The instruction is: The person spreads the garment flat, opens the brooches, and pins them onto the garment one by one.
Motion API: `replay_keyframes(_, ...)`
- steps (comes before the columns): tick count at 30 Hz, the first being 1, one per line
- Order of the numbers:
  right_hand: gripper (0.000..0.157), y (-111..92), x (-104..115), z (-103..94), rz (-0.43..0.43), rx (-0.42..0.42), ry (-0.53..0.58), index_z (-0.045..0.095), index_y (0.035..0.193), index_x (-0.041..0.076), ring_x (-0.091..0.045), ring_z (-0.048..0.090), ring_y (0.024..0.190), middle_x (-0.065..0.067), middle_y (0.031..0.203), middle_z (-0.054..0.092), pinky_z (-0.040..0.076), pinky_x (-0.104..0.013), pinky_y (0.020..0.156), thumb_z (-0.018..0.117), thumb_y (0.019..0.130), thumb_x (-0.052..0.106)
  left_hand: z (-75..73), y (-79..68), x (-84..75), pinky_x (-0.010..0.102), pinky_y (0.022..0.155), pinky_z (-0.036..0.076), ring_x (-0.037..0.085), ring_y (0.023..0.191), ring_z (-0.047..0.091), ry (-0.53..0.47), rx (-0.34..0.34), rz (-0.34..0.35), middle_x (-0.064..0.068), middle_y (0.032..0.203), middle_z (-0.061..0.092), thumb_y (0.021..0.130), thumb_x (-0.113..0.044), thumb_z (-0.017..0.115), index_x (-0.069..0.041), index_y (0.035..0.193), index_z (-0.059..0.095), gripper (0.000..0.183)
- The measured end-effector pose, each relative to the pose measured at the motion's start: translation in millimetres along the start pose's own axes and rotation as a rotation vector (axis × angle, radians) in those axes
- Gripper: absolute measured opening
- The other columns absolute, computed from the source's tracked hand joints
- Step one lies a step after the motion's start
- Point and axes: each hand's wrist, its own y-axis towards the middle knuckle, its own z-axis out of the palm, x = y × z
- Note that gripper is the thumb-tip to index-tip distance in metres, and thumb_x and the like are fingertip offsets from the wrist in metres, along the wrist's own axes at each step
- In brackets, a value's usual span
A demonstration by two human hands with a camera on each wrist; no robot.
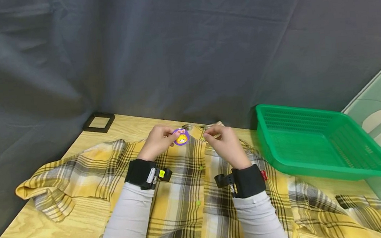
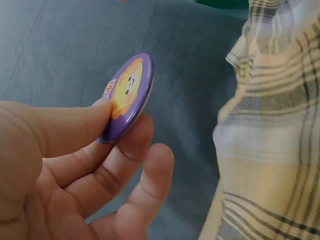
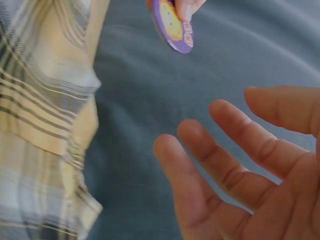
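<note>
A round purple pin badge (image 1: pixel 182 138) with a yellow cartoon face is pinched between the thumb and fingers of my left hand (image 1: pixel 158 141). In the left wrist view the badge (image 2: pixel 131 95) is tilted, its printed face turned up past the thumb. My right hand (image 1: pixel 226 143) hovers to the right of the badge, near the collar, with nothing in it; the right wrist view shows its fingers (image 3: pixel 232 172) loosely bent and apart. Below both hands a yellow and grey plaid shirt (image 1: pixel 175 196) lies spread out, front up, with green buttons down its placket.
A green plastic basket (image 1: pixel 272 157) stands at the right, close to the shirt's shoulder and sleeve. At the table's back left corner lies a small black square frame (image 1: pixel 107 125). A dark grey curtain (image 1: pixel 184 51) hangs behind the wooden table (image 1: pixel 51 237).
</note>
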Motion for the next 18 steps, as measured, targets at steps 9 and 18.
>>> replay_keyframes(9,0.024,5.4,-26.3,27.8,0.106,0.162,0.06,0.068,0.114,-0.005,-0.039,0.068,0.086,-0.021,0.108,0.069,0.054,-0.033,0.075,0.057,0.1,0.012,7.6,-1.9,27.8,0.024,0.065,0.049,0.044,0.086,0.065,-0.058,-0.027,-0.092,0.024,0.098,0.069,0.099,-0.008,0.06,0.009,0.104,0.069,0.02)
replay_keyframes(18,0.027,6.9,-44.7,46.1,0.185,0.287,0.063,0.067,0.117,-0.003,-0.027,0.064,0.072,-0.021,0.105,0.068,0.046,-0.028,0.063,0.057,0.101,0.015,16.2,-3.7,49.1,0.028,0.069,0.036,0.021,0.076,0.048,0.031,-0.023,-0.182,0.016,0.094,0.067,0.096,-0.012,0.064,0.005,0.095,0.072,0.019)
